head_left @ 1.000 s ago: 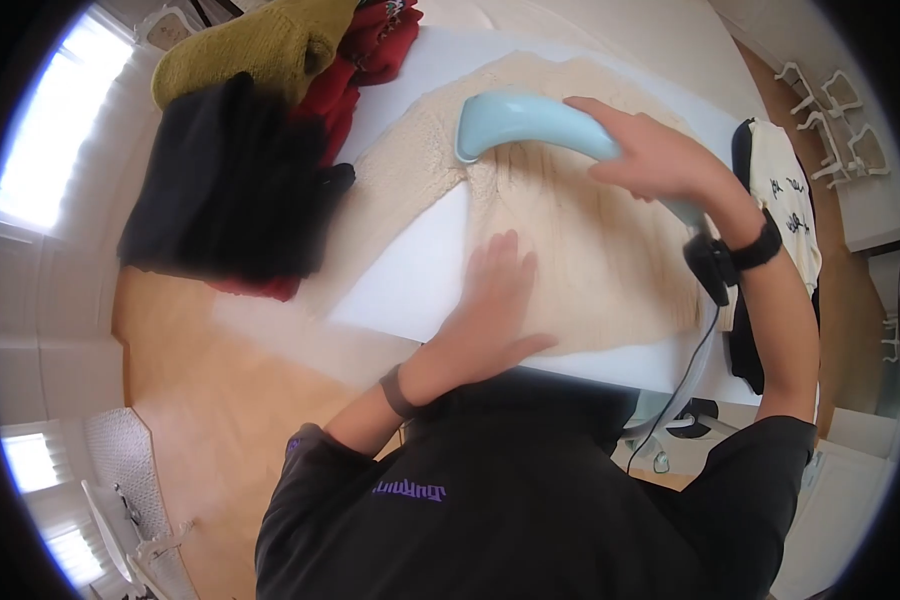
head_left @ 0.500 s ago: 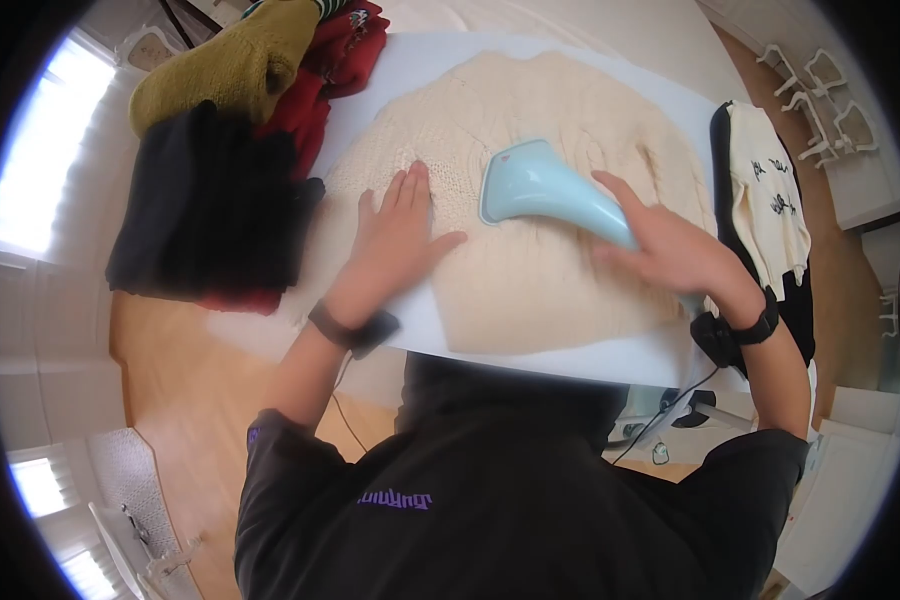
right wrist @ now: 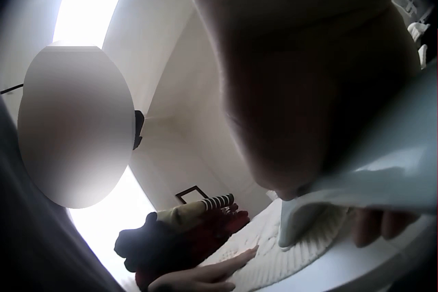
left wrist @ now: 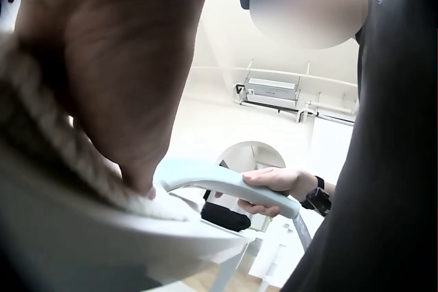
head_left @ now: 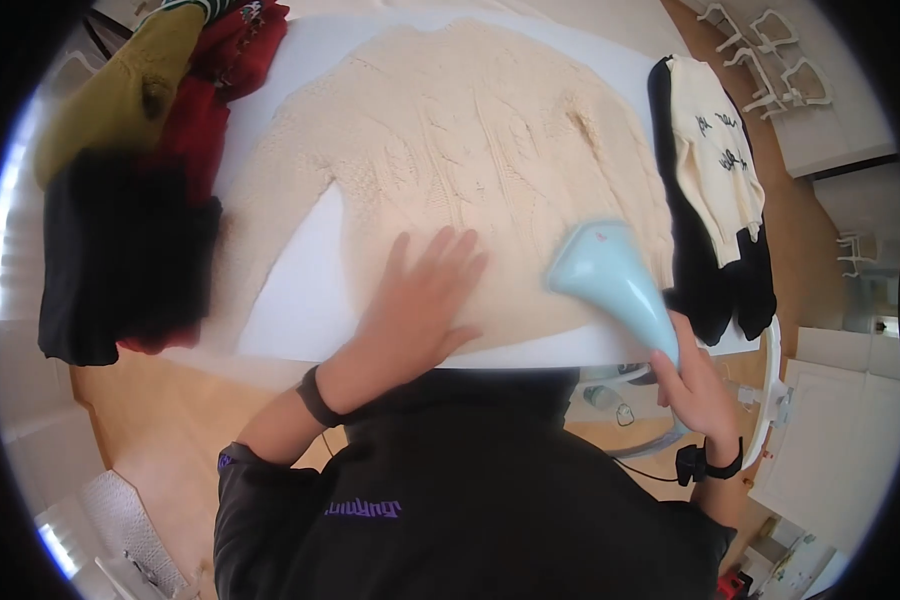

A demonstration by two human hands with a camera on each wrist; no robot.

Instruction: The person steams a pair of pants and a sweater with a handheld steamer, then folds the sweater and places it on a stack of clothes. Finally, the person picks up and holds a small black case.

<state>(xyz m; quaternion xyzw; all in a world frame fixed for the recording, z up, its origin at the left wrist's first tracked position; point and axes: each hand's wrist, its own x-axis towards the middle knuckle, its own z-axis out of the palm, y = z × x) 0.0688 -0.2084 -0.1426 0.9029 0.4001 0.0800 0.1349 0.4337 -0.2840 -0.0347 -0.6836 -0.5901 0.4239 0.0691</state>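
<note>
Sweater (head_left: pixel 460 110), cream and cable-knit, lies spread on the white table (head_left: pixel 295 290), hem toward the person. Beside it on the left are piled a black bundle (head_left: pixel 130 250), an olive knit (head_left: pixel 110 105) and a red knit (head_left: pixel 195 130); on the right, a lettered top (head_left: pixel 720 150) lies over a dark garment (head_left: pixel 685 270). Pale blue, the steamer (head_left: pixel 610 275) slants across the sweater's lower right corner, its head at the hem; whether it touches the knit or sits just above, I cannot tell. Under the left hand (head_left: pixel 420 305) is the sweater's lower body: the palm faces down, fingers extended, gripping nothing. Wrapped round the steamer's handle, the right hand (head_left: pixel 695 385) is just past the table's near edge, with the sweater ahead of it and to its left. Smallest are the black strap (head_left: pixel 718 462) on the right wrist and the dark band (head_left: pixel 320 396) on the left.
</note>
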